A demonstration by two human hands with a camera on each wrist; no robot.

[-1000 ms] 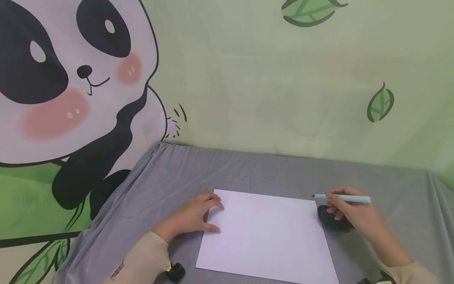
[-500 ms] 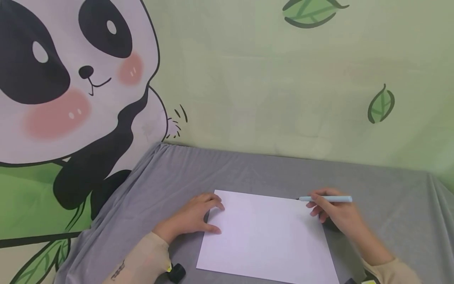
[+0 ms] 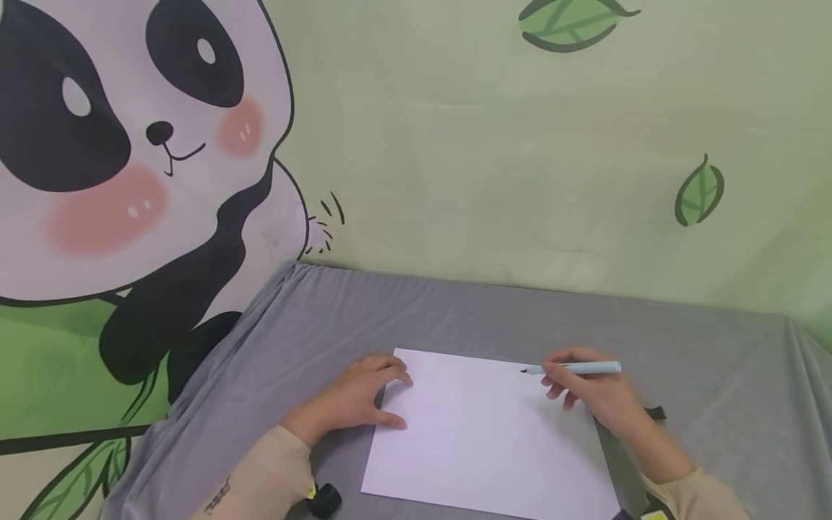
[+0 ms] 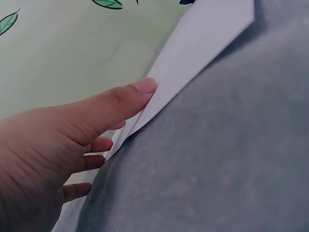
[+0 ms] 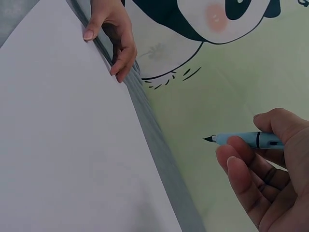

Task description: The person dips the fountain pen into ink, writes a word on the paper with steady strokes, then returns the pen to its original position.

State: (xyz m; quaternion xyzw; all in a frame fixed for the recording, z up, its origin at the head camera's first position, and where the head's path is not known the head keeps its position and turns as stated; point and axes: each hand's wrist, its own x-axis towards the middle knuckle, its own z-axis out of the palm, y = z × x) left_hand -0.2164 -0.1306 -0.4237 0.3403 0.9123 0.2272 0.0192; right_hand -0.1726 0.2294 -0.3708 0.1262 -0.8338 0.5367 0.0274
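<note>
A sheet of white paper point(image 3: 481, 440) lies on the grey cloth. My left hand point(image 3: 357, 393) rests at its left edge, with thumb and fingertips on the paper and the fingers spread apart. In the left wrist view, the thumb point(image 4: 120, 104) touches the sheet near its edge. My right hand point(image 3: 594, 386) pinches a light blue pen point(image 3: 594, 367) between thumb and fingers, above the paper's far right part. The pen's dark pointed tip point(image 5: 208, 139) faces left and appears clear of the sheet. No marks show on the paper.
Grey cloth point(image 3: 455, 310) covers the table up to a green wall point(image 3: 487, 180) painted with a panda and leaves. A dark object point(image 3: 656, 413) beside the paper is mostly hidden behind my right hand. Black wrist cameras point(image 3: 324, 500) sit near both sleeves.
My right hand has moved left with the pen, from beside the paper's right corner to above the sheet. It now covers most of the dark object. The left hand stays put.
</note>
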